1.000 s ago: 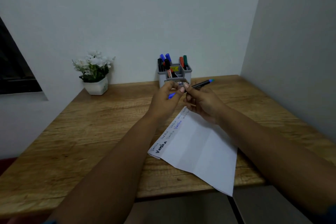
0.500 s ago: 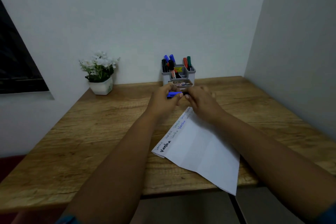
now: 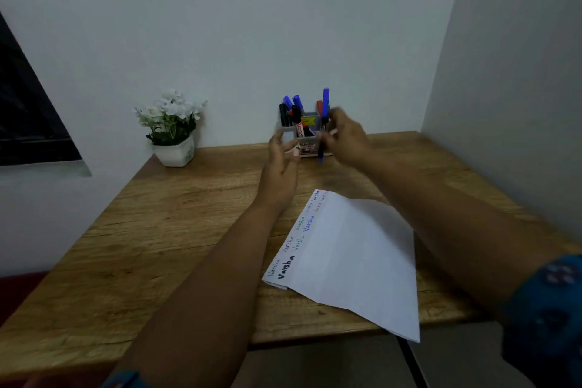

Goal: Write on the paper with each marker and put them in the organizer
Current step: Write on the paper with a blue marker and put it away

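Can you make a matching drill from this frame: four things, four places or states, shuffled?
Things:
1 blue pen
2 paper
3 plant
4 left hand

Places or states:
A flat on the desk, written along one edge
B held upright in the right hand
C back left of the desk
D holds nothing

Pairs: 1-B, 2-A, 3-C, 4-D

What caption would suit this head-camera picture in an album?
Right hand holds a blue marker upright by the desk organizer, left hand empty, beyond the written paper.
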